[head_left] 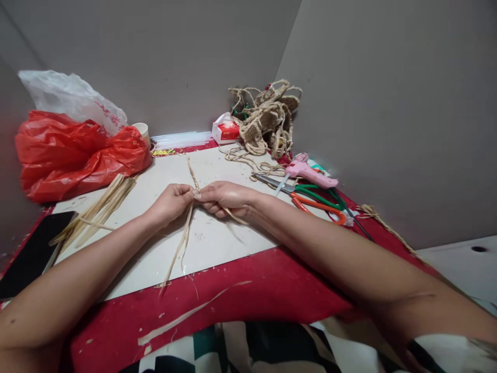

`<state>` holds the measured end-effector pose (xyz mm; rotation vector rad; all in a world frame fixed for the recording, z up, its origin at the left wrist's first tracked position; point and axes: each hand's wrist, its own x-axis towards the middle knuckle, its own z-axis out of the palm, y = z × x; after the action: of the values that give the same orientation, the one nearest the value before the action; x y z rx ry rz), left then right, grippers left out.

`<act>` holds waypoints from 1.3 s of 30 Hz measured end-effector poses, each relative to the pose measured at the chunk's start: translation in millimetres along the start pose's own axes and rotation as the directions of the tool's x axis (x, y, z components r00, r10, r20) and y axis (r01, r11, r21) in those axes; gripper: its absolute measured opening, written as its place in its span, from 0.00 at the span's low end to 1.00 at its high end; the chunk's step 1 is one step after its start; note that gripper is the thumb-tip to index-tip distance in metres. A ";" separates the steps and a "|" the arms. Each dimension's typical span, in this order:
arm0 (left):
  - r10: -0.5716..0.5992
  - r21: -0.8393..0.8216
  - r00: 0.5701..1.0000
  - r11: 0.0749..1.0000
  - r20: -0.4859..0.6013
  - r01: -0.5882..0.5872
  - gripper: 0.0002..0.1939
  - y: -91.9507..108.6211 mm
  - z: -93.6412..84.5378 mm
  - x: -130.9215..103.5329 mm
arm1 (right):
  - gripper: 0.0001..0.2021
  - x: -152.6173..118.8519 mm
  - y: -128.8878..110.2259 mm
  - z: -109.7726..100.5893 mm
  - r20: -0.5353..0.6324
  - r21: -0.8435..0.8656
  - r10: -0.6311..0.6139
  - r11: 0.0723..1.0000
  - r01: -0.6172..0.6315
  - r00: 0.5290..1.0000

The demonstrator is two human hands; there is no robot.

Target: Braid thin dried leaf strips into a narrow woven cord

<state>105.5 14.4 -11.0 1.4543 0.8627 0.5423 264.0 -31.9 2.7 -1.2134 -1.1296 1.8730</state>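
My left hand [176, 202] and my right hand [223, 198] meet over the middle of a white board [217, 248]. Both are closed, fingertips pinching the lower end of a thin straw braid [192, 171] that runs away from me across the board. Loose straw strands [186, 238] hang toward me from under the left fingers. Another strand comes out below my right palm. What lies right between the fingertips is hidden. Left of my left hand, a bundle of flat dry straw strips [103, 207] rests partly on a black phone-like slab [33, 248].
A red plastic bag [73, 155] and a paper cup [142, 132] stand at the back left. Tissue box [225, 129] and coiled straw rope [267, 119] sit behind. Scissors with orange handles [318, 202] and a pink glue gun [308, 172] lie right, beside my forearm. Red cloth [233, 295] surrounds the board.
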 end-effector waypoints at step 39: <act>-0.052 0.264 0.991 0.964 0.124 0.017 0.12 10.8 18.8 -22.9 | 0.16 0.7 11.2 21.4 -0.266 0.239 -0.018 0.968 0.083 0.964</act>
<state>108.2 -14.3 1.9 1.6921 0.8786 0.3104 243.4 -43.0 -3.2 -1.2312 -0.7519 1.6963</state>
